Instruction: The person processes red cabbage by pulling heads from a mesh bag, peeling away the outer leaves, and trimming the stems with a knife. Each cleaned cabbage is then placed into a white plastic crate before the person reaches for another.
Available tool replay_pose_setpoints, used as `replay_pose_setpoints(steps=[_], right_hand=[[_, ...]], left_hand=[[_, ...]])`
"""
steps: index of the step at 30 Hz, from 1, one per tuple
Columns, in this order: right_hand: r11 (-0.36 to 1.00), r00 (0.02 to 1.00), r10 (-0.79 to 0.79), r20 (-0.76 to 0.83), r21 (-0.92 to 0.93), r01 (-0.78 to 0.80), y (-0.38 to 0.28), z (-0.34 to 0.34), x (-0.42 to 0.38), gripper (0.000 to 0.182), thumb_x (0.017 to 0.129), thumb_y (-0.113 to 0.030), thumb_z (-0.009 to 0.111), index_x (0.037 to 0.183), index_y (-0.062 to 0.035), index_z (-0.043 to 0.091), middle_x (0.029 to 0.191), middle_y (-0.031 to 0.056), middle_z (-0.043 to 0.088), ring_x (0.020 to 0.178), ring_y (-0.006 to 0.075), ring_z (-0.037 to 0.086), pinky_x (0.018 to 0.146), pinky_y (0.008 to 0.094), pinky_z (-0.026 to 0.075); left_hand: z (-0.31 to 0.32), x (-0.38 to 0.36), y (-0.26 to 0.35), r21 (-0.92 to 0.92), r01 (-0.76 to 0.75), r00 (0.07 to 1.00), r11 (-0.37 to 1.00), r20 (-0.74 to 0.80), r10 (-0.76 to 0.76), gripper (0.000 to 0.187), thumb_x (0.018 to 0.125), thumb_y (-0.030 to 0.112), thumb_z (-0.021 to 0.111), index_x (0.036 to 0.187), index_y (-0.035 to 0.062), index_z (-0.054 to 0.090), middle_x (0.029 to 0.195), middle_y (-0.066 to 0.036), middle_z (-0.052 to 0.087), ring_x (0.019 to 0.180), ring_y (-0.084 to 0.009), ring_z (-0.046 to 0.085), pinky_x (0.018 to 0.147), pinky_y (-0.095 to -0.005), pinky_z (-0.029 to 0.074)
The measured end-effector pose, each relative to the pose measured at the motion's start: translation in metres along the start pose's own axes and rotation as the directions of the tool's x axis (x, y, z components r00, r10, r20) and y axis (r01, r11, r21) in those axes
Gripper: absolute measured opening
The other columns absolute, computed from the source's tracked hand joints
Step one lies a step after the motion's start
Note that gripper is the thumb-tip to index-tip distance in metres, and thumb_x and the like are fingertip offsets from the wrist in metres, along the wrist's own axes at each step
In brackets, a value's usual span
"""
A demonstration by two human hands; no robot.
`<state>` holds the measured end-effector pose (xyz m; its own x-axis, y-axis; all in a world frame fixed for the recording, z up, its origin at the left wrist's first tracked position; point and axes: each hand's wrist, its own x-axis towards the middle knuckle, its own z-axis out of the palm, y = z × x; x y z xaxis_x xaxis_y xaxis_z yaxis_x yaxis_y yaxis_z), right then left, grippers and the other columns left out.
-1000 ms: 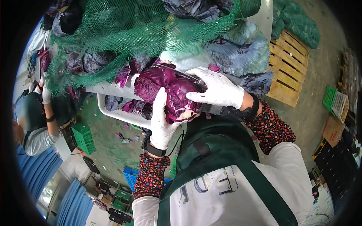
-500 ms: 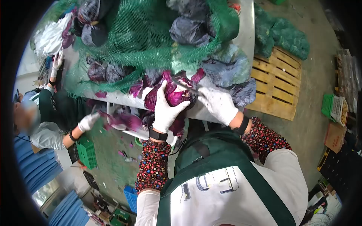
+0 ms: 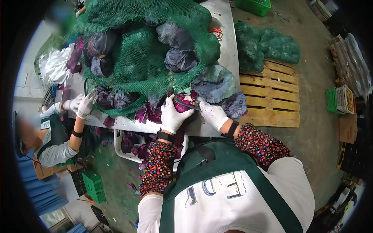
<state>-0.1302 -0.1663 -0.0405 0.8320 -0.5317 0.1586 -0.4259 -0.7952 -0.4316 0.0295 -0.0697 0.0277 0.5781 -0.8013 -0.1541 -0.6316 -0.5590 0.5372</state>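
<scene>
At the near edge of the metal table, my gloved left hand is closed around a peeled red cabbage from its left side. In my right hand, also gloved, is a knife, its blade lying across the top of that cabbage. Loose purple leaves rest on the table to the left of my left hand. Large dull outer leaves spread just beyond my right hand. Where the blade meets the cabbage, the cut is too small to make out.
A green mesh sack of red cabbages covers much of the metal table. Below its near edge stands a white crate of purple leaves. A co-worker is at the left, both gloved hands at the table. A wooden pallet lies right.
My right hand has come closer to my left, bringing the knife over the cabbage. The co-worker's lower hand has risen from the crate to the table. The whole view has shifted.
</scene>
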Motion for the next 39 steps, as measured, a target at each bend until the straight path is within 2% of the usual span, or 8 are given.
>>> replay_pose_setpoints(steps=[2,5,10,13,20,31,34,39], right_hand=[[1.000,1.000,-0.003,-0.030,0.015,0.004,0.001,-0.003,0.004,0.015,0.089,-0.011,0.045,0.098,-0.0027,0.053,0.079,0.0154,0.068,0.067,0.0325,0.068,0.057,0.0433,0.054],[0.988,0.943,0.152,0.296,-0.031,-0.149,0.002,-0.016,0.024,0.025,0.091,-0.012,0.042,0.106,0.0032,0.053,0.080,0.0218,0.068,0.072,0.0348,0.069,0.063,0.0444,0.055],[0.986,0.925,0.161,0.345,-0.020,-0.165,0.038,0.020,0.026,0.030,0.091,-0.013,0.040,0.108,0.0066,0.053,0.090,0.0274,0.067,0.081,0.0397,0.068,0.072,0.0498,0.053],[0.996,0.883,0.085,0.462,-0.072,-0.058,0.046,0.019,0.028,0.027,0.090,-0.017,0.045,0.100,0.0032,0.059,0.087,0.0240,0.067,0.081,0.0385,0.067,0.070,0.0474,0.053],[0.992,0.909,0.068,0.411,0.065,-0.104,0.010,-0.010,0.010,0.027,0.089,-0.021,0.047,0.107,-0.0012,0.053,0.082,0.0219,0.068,0.076,0.0370,0.067,0.067,0.0490,0.053],[0.991,0.983,-0.125,0.132,-0.029,0.130,0.004,0.002,0.001,0.022,0.086,-0.015,0.053,0.102,-0.0001,0.051,0.072,0.0163,0.065,0.064,0.0316,0.066,0.056,0.0412,0.053],[0.974,0.960,0.176,0.215,-0.182,-0.138,0.017,0.005,0.014,0.021,0.087,-0.014,0.049,0.102,-0.0025,0.057,0.073,0.0175,0.068,0.064,0.0339,0.068,0.056,0.0432,0.054],[0.991,0.938,0.133,0.319,-0.044,-0.126,0.050,0.031,0.010,0.022,0.088,-0.014,0.046,0.100,-0.0004,0.058,0.080,0.0215,0.068,0.074,0.0374,0.068,0.064,0.0482,0.053]], left_hand=[[-0.001,0.003,0.002,-0.019,0.030,0.999,0.999,0.019,-0.029,0.098,0.057,0.051,0.083,0.132,0.0028,0.043,0.118,-0.019,0.056,0.110,-0.0383,0.051,0.092,-0.0447,0.046],[-0.001,0.010,0.004,0.006,0.078,0.997,0.997,0.028,-0.078,0.096,0.057,0.050,0.083,0.131,0.0028,0.044,0.118,-0.018,0.056,0.111,-0.0379,0.050,0.091,-0.0449,0.046],[0.014,-0.006,0.017,0.180,-0.328,0.934,0.928,-0.089,0.347,0.092,0.052,0.042,0.087,0.127,0.0064,0.047,0.124,-0.015,0.052,0.111,-0.0365,0.048,0.091,-0.0435,0.045],[0.007,-0.016,-0.001,0.010,-0.210,0.976,0.978,-0.064,0.210,0.095,0.053,0.035,0.088,0.131,0.0059,0.043,0.125,-0.015,0.051,0.109,-0.0358,0.048,0.095,-0.0419,0.043],[0.006,-0.029,-0.058,-0.286,-0.120,0.991,0.951,-0.090,0.098,0.104,0.059,0.037,0.087,0.139,-0.0017,0.034,0.134,-0.023,0.044,0.127,-0.0361,0.042,0.107,-0.0420,0.035],[0.013,-0.018,-0.028,-0.073,-0.138,0.976,0.988,-0.182,0.123,0.097,0.057,0.035,0.087,0.134,0.0002,0.040,0.127,-0.018,0.050,0.115,-0.0366,0.048,0.098,-0.0435,0.041],[0.007,-0.014,-0.007,0.022,-0.151,0.983,0.988,-0.106,0.152,0.099,0.053,0.035,0.088,0.133,0.0025,0.041,0.125,-0.016,0.051,0.108,-0.0363,0.049,0.095,-0.0435,0.043],[0.027,-0.031,0.003,0.079,-0.252,0.956,0.965,-0.136,0.261,0.102,0.050,0.035,0.088,0.135,0.0052,0.040,0.126,-0.014,0.050,0.105,-0.0349,0.048,0.093,-0.0420,0.041]])
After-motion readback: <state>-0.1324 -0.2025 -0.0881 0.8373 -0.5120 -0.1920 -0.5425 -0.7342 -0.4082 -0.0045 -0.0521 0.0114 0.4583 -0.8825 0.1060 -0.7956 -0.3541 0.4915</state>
